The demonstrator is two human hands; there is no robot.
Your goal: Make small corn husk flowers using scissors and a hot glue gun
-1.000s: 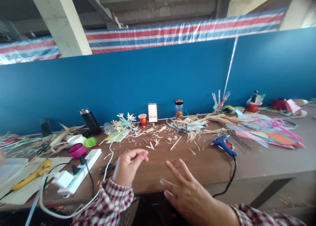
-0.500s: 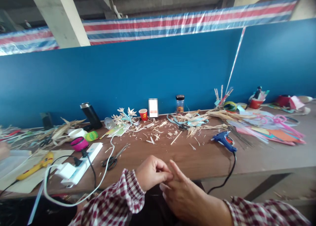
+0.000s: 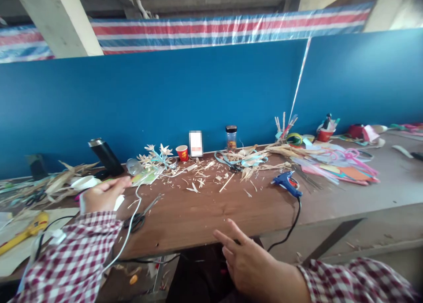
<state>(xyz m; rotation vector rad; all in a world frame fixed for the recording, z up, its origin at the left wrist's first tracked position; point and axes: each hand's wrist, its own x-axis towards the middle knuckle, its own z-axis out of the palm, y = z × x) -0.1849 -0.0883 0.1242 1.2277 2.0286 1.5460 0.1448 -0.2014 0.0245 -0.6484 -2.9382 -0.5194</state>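
Leftward and away from the right hand [image 3: 253,263], which it was touching half a second ago, the person's left hand [image 3: 102,198] has swung out above the white plastic power strip [image 3: 119,202], partly covering it. The view has also turned slightly to the right.

Fingers and thumb of the left hand are drawn together, pointing toward a flat yellow-green card [image 3: 152,176] lying on the brown wood-look surface [image 3: 198,215]; whether its grip has closed on anything, I cannot tell. Just beyond the fingertips, a clear plastic cup [image 3: 134,166] lies beside the card, with pale, petal-shaped flowers [image 3: 154,155] on light-blue stems near it.

Near the front edge, the right hand holds two fingers extended and parted, the others bent beneath; I cannot tell whether its grip pinches something small.

Black-handled metal scissors [image 3: 137,222] lie between the two hands, nearer the left, close to a white cable [image 3: 130,226]. Pale dried scraps [image 3: 192,188] are scattered farther back, in front of a red paper cup [image 3: 182,153]. A blue glue gun [image 3: 287,183] with a black cord rests to the right, well apart from both hands.
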